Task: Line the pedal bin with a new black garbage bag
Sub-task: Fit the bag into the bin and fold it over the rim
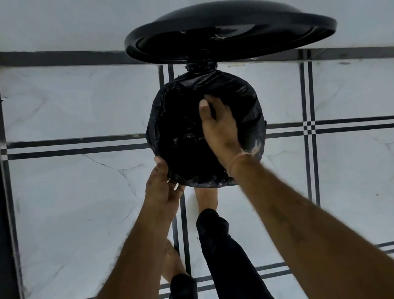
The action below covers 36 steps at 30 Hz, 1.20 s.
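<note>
**Bag is over the rim: watch the cuff and the lid**

The black garbage bag (241, 93) sits in the pedal bin (201, 65), its mouth turned out and down over the rim all the way round, as far as you can see from above. The lid (227, 15) stands open behind it.

Your hands are apart. The left hand (163, 185) pinches the folded edge at the near-left rim, thumb on top. The right hand (220, 128) reaches into the opening, fingers fairly straight, laid flat against the inner right side of the bag and gripping nothing.

Your foot (206, 198) is tucked under the near side of the bin on the tiled floor (77, 207), probably on the pedal, which is hidden.

The risks from here:
- Push the liner down too hard and the cuff may drag off the far rim, where neither hand holds it.
- Thin plastic can tear where fingers dig in.
- If the foot lifts, the lid likely drops onto your right wrist.
</note>
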Each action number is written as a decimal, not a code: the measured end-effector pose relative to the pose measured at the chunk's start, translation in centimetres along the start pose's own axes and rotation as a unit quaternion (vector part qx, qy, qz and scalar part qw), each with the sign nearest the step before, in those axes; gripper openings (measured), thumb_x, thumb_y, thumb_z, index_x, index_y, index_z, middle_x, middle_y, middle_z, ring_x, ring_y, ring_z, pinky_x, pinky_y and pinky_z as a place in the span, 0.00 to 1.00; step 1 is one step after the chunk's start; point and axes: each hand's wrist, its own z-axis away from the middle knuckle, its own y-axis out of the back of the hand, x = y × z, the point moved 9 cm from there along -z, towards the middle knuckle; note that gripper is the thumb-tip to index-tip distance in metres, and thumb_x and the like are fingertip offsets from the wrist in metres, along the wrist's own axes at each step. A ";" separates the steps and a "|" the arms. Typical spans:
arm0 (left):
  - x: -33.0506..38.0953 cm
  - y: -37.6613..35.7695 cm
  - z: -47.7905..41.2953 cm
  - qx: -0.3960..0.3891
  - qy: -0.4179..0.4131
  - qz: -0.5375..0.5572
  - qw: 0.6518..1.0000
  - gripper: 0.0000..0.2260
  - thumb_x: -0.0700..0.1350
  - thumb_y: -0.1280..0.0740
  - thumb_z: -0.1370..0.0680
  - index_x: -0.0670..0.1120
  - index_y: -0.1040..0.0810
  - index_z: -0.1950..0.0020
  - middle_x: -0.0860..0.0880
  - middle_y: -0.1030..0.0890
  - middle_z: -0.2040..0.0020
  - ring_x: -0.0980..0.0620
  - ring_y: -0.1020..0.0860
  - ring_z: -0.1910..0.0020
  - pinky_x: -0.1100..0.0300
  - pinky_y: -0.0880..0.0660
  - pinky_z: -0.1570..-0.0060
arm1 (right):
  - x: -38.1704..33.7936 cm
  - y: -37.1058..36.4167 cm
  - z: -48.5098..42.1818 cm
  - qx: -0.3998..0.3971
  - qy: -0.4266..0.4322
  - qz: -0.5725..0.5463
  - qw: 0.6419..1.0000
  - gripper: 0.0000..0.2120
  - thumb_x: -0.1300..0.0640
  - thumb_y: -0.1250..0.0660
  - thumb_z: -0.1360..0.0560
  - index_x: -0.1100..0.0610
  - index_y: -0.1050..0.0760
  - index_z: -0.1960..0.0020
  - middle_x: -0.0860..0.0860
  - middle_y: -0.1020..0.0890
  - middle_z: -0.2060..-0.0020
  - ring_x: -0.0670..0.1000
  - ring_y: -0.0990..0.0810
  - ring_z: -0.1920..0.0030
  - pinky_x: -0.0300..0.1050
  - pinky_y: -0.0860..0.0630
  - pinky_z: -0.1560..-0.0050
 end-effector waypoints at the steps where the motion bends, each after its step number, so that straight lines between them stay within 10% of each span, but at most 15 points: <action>1: -0.1 0.1 0.0 -0.003 -0.002 0.002 1.000 0.19 0.61 0.37 0.20 0.51 0.20 0.37 0.50 0.16 0.37 0.50 0.18 0.37 0.52 0.20 0.43 | 0.2 1.5 -0.6 0.003 0.010 0.020 1.000 0.24 0.39 0.42 0.17 0.46 0.29 0.24 0.54 0.27 0.27 0.57 0.27 0.28 0.53 0.31 0.27; 8: -0.3 -0.1 -0.1 0.001 -0.004 0.011 1.000 0.21 0.62 0.36 0.20 0.51 0.22 0.33 0.49 0.18 0.34 0.49 0.19 0.37 0.52 0.21 0.43 | 3.9 1.7 -5.1 -0.127 -0.108 0.115 0.979 0.29 0.35 0.46 0.17 0.45 0.37 0.19 0.55 0.30 0.22 0.62 0.32 0.23 0.55 0.36 0.22; 13: -0.1 -0.1 0.0 -0.005 -0.003 -0.009 1.000 0.21 0.63 0.37 0.20 0.52 0.22 0.34 0.50 0.17 0.35 0.50 0.19 0.36 0.57 0.19 0.52 | 0.6 4.0 1.5 -0.013 0.006 0.127 0.992 0.26 0.41 0.44 0.15 0.51 0.35 0.20 0.58 0.31 0.24 0.62 0.31 0.25 0.57 0.34 0.25; 20: -0.1 0.1 -0.2 0.006 -0.012 -0.006 1.000 0.22 0.62 0.37 0.20 0.50 0.23 0.31 0.49 0.18 0.33 0.48 0.20 0.35 0.52 0.20 0.45 | 7.0 2.3 2.4 -0.096 -0.188 0.103 0.972 0.32 0.36 0.47 0.16 0.52 0.41 0.18 0.61 0.31 0.24 0.66 0.31 0.25 0.62 0.35 0.24; 26: -0.3 0.2 -0.2 0.037 -0.008 -0.006 0.999 0.25 0.63 0.36 0.21 0.48 0.23 0.31 0.48 0.18 0.35 0.47 0.19 0.37 0.53 0.19 0.48 | 2.9 1.4 5.8 -0.088 0.047 0.364 0.926 0.25 0.37 0.50 0.15 0.50 0.26 0.30 0.55 0.16 0.39 0.63 0.18 0.40 0.59 0.26 0.35; 30: -0.1 0.0 0.0 0.043 -0.017 -0.009 0.999 0.24 0.63 0.36 0.21 0.49 0.24 0.31 0.47 0.18 0.35 0.47 0.19 0.37 0.51 0.19 0.46 | 6.1 0.1 7.8 -0.162 0.103 0.480 0.856 0.35 0.35 0.61 0.17 0.50 0.19 0.40 0.52 0.13 0.55 0.57 0.15 0.44 0.62 0.43 0.22; 36: -0.1 0.0 0.2 0.030 -0.021 -0.004 0.999 0.24 0.62 0.37 0.20 0.48 0.23 0.31 0.47 0.18 0.35 0.47 0.19 0.37 0.52 0.19 0.43 | 6.8 5.7 10.8 0.077 0.132 0.217 0.964 0.20 0.48 0.37 0.19 0.55 0.28 0.30 0.53 0.25 0.34 0.55 0.25 0.35 0.51 0.27 0.34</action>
